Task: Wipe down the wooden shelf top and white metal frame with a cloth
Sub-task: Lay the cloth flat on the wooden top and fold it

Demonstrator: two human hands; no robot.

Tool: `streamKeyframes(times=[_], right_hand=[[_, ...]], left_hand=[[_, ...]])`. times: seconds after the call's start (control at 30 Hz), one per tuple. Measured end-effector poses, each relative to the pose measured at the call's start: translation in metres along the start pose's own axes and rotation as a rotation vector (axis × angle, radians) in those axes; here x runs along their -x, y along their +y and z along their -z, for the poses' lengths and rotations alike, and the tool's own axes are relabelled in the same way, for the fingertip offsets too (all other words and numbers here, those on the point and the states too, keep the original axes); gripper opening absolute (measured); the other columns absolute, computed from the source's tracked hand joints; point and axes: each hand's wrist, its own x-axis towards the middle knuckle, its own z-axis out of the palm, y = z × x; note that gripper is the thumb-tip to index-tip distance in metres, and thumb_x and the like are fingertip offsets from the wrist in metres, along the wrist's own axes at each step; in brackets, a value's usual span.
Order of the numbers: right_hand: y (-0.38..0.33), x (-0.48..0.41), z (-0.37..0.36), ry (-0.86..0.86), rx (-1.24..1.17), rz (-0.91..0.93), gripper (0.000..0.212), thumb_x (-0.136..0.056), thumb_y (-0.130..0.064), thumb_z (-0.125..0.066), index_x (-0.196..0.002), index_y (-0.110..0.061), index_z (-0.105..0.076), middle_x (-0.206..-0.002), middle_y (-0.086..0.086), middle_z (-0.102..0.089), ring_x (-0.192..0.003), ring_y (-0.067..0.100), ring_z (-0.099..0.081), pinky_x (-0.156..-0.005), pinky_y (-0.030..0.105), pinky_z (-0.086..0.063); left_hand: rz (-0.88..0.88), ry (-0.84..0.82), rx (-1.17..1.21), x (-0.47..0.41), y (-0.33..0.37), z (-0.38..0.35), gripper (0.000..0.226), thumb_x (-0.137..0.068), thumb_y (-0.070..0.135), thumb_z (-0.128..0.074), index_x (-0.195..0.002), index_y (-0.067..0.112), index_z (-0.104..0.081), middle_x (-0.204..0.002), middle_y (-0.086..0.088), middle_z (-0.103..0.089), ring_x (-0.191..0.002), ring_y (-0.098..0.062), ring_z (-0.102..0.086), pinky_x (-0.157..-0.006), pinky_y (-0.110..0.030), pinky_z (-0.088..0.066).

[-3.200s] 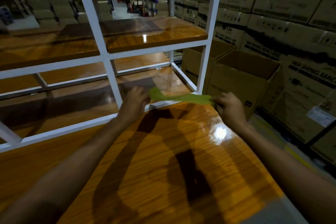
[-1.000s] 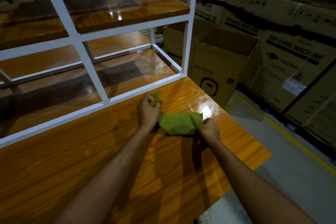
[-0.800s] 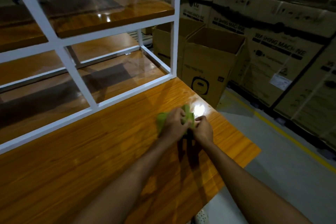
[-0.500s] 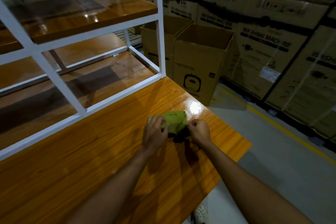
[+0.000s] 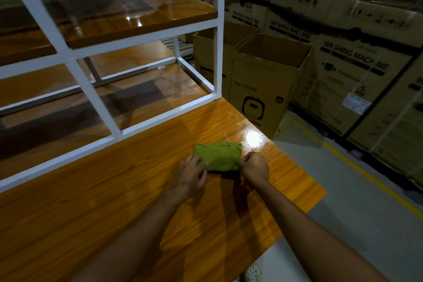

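A folded green cloth [image 5: 219, 155] lies on the glossy wooden shelf top [image 5: 114, 190], near its right end. My left hand [image 5: 191, 173] pinches the cloth's near-left edge. My right hand [image 5: 254, 167] pinches its near-right corner with curled fingers. The white metal frame [image 5: 160, 119] runs along the far side of the wooden top and rises into uprights and crossbars that carry more wooden shelves [image 5: 137, 18].
Two open cardboard boxes [image 5: 263, 89] stand on the floor just past the shelf's right end. Stacked washing-machine cartons [image 5: 357, 48] line the right wall. A yellow floor line [image 5: 357, 167] runs along them. A white shoe [image 5: 251, 273] shows at the bottom edge.
The cloth went from stretched between both hands to bunched, then folded into a flat pad on the wood. Both hands now hold its near edge. My view has swung right.
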Motion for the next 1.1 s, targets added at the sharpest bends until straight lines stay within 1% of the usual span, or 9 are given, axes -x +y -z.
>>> streamKeyframes(times=[0.1,0.17,0.27,0.37,0.47,0.53,0.67,0.93,1.1], right_hand=[[-0.004,0.001,0.001,0.020,0.062,0.078,0.033,-0.084,-0.036,-0.066,-0.111,-0.018,-0.058,-0.111,0.005,-0.057,-0.102,0.028,-0.057,-0.071,0.035,-0.046],[-0.006,-0.004,0.002,0.013,0.189,0.226,0.050,-0.086,-0.034,-0.066,-0.131,-0.018,-0.051,-0.129,0.009,-0.049,-0.118,0.032,-0.047,-0.088,0.040,-0.046],[-0.013,-0.017,0.004,-0.058,0.447,0.557,0.062,-0.088,-0.029,-0.064,-0.146,-0.024,-0.041,-0.155,0.008,-0.032,-0.137,0.033,-0.031,-0.105,0.044,-0.039],[-0.007,-0.029,0.001,-0.244,0.639,0.764,0.053,-0.097,-0.038,-0.046,-0.149,-0.028,-0.040,-0.164,0.005,-0.018,-0.147,0.030,-0.021,-0.111,0.046,-0.032],[0.017,-0.033,0.007,-0.321,0.689,0.695,0.074,-0.088,-0.063,-0.009,-0.153,-0.033,-0.031,-0.165,0.003,-0.014,-0.151,0.026,-0.014,-0.115,0.046,-0.023],[0.033,-0.037,0.014,-0.262,0.681,0.661,0.083,-0.082,-0.067,0.003,-0.154,-0.036,-0.027,-0.164,0.002,-0.017,-0.151,0.024,-0.014,-0.116,0.047,-0.022],[0.054,-0.046,0.027,-0.172,0.641,0.548,0.079,-0.087,-0.068,0.004,-0.154,-0.038,-0.024,-0.165,0.003,-0.017,-0.151,0.024,-0.012,-0.116,0.050,-0.020],[0.079,-0.038,0.029,-0.073,0.529,0.420,0.066,-0.099,-0.058,-0.006,-0.158,-0.028,-0.011,-0.166,0.007,0.001,-0.152,0.028,0.007,-0.122,0.050,0.002],[0.078,-0.036,0.024,-0.025,0.495,0.415,0.085,-0.089,-0.065,0.016,-0.158,-0.028,-0.014,-0.166,0.006,-0.001,-0.152,0.027,0.007,-0.122,0.050,0.003]], left_hand=[[0.486,0.089,0.171,-0.007,0.003,0.006,0.035,-0.094,0.033,-0.049,-0.102,0.007,-0.070,-0.103,-0.014,-0.060,-0.102,-0.031,-0.053,-0.077,-0.036,-0.047],[0.631,0.016,0.201,-0.018,-0.002,0.006,0.041,-0.093,0.038,-0.058,-0.114,0.004,-0.065,-0.111,-0.016,-0.064,-0.104,-0.034,-0.058,-0.081,-0.039,-0.051],[0.557,-0.102,0.170,-0.031,0.000,0.004,0.041,-0.089,0.029,-0.064,-0.123,0.006,-0.060,-0.116,-0.015,-0.062,-0.109,-0.035,-0.056,-0.088,-0.042,-0.050],[0.348,-0.108,-0.103,-0.036,0.016,-0.004,0.043,-0.088,0.021,-0.064,-0.129,0.011,-0.056,-0.129,-0.015,-0.052,-0.121,-0.035,-0.045,-0.096,-0.046,-0.043],[0.141,-0.120,-0.154,-0.036,0.025,-0.025,0.031,-0.094,0.023,-0.058,-0.122,0.011,-0.061,-0.135,-0.016,-0.053,-0.129,-0.036,-0.045,-0.103,-0.049,-0.039],[0.140,-0.190,-0.087,-0.043,0.030,-0.037,0.035,-0.101,0.028,-0.046,-0.130,0.013,-0.058,-0.144,-0.015,-0.049,-0.137,-0.034,-0.041,-0.111,-0.051,-0.029],[0.062,-0.346,-0.107,-0.080,0.044,-0.048,0.049,-0.106,0.040,-0.028,-0.152,0.023,-0.033,-0.163,-0.002,-0.020,-0.151,-0.023,-0.011,-0.118,-0.055,-0.004],[-0.168,-0.559,-0.148,-0.145,0.044,-0.062,0.054,-0.107,0.036,-0.025,-0.157,0.031,-0.007,-0.165,0.008,0.003,-0.151,-0.015,0.010,-0.119,-0.059,-0.002],[-0.158,-0.578,-0.152,-0.147,0.047,-0.058,0.055,-0.107,0.036,-0.026,-0.158,0.031,-0.004,-0.165,0.007,0.005,-0.151,-0.014,0.010,-0.121,-0.055,-0.002]])
